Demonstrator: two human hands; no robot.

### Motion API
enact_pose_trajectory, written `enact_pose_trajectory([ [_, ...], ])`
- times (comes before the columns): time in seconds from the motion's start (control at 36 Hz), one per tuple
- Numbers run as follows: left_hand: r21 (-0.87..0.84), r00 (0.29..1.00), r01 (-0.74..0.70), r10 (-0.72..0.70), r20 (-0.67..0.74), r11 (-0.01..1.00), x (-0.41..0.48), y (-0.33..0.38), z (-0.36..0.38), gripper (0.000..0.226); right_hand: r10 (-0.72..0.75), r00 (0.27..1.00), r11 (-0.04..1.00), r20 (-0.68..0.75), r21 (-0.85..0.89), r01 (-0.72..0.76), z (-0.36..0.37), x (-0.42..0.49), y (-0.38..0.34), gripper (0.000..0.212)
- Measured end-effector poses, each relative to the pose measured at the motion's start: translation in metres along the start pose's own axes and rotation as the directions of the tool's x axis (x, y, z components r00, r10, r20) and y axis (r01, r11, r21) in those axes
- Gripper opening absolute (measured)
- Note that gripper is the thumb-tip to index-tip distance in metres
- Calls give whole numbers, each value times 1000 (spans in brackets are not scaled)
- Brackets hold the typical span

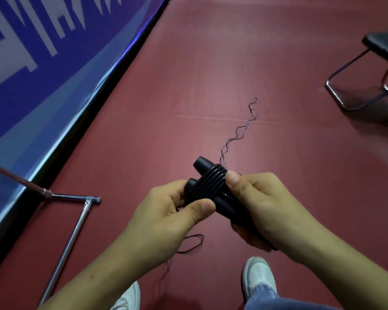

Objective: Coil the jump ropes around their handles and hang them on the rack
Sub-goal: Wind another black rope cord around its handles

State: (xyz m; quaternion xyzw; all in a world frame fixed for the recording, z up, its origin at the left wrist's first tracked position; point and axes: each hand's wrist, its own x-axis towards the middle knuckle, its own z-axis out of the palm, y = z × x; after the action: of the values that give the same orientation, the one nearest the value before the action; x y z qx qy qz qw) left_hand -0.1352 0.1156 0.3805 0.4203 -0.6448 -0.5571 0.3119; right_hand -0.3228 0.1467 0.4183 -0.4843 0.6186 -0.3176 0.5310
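Two black jump rope handles lie side by side in my hands, with several turns of black rope wound around their middle. My left hand grips the left end of the bundle, its thumb pressed on the coils. My right hand holds the right ends of the handles, thumb tip against the top of the coil. A thin twisted wire rope trails from the bundle across the red floor. Another thin loop lies on the floor under my left wrist.
The metal rack's base tubes lie on the floor at lower left beside a blue banner barrier. A black chair with a metal frame stands at upper right. My white shoes are below my hands.
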Motion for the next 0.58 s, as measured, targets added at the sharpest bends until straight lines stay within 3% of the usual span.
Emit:
enact_pose_trajectory([
  [0.08,12,998,56,-56,-15,998,1,2,1,18,-1,999,999,-33,-39,-1,-1,1,0,50],
  [0.19,48,996,81,-79,-44,996,1,0,1,54,-1,998,999,-59,-40,-1,-1,1,1,51],
  [0.28,58,991,121,-118,-57,991,1,3,2,45,-19,997,999,-77,-33,16,1,1,0,55],
  [0.39,72,986,158,-153,-67,985,1,8,1,51,-10,996,1000,-88,-23,8,3,3,1,63],
  [0.58,170,969,246,-241,-48,954,0,8,1,51,5,997,994,-72,-105,-13,6,5,4,55],
])
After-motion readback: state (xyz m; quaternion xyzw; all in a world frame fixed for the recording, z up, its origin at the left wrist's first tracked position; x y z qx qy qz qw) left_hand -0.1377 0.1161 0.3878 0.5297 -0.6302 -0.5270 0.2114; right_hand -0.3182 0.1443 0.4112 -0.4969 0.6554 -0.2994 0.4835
